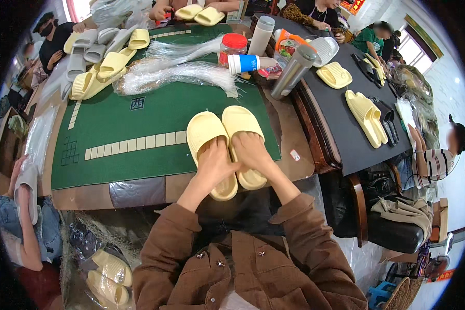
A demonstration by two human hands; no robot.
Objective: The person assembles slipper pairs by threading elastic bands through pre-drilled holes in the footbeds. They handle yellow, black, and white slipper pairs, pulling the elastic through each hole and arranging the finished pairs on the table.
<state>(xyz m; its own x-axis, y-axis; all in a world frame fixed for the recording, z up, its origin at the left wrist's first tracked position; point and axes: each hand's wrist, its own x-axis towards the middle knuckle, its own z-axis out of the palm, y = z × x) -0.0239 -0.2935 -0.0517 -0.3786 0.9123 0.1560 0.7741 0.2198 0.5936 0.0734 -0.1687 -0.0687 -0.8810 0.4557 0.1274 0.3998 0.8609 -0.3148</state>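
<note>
Two pale yellow slide slippers stand side by side on the near edge of the green table mat, toes pointing away and heels reaching past the mat's edge. My left hand [214,159] has its fingers tucked under the strap of the left slipper [203,127]. Into the right slipper [241,118] my right hand [253,151] reaches the same way. Both hands hold the pair close together; the straps hide the fingertips. Beyond them on the green mat [160,116] lies a bundle of clear plastic bags [178,75].
Yellow and grey slippers [101,57] pile up at the far left. A red-lidded jar [233,45], paper cup [244,63] and steel flask [294,71] stand at the mat's far right. Several people sit around the tables. Bagged slippers [108,279] lie low at left.
</note>
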